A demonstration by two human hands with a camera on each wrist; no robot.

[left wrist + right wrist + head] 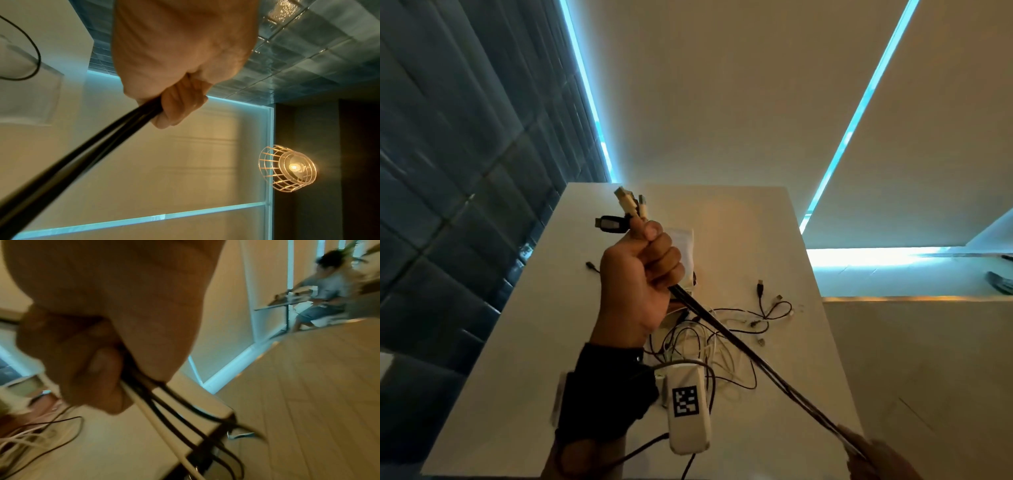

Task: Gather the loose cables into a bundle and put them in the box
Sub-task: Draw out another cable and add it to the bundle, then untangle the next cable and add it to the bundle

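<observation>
My left hand (643,274) is raised above the white table (517,359) and grips a bunch of cable ends; several connectors (628,205) stick up out of the fist. From it a taut strand of black cables (756,359) runs down to my right hand (876,459) at the lower right, which grips the same strand. The left wrist view shows the fingers (179,105) curled round the black cables (82,155). In the blurred right wrist view, the hand (92,353) holds black and white cables (164,410). Loose thin cables (709,342) lie tangled on the table. I cannot pick out a box clearly.
A pale flat packet (685,243) lies on the table, partly hidden behind my left hand. Black USB leads (767,301) lie toward the table's right edge. A person (324,293) sits at another table far off. A wire-cage lamp (287,168) glows.
</observation>
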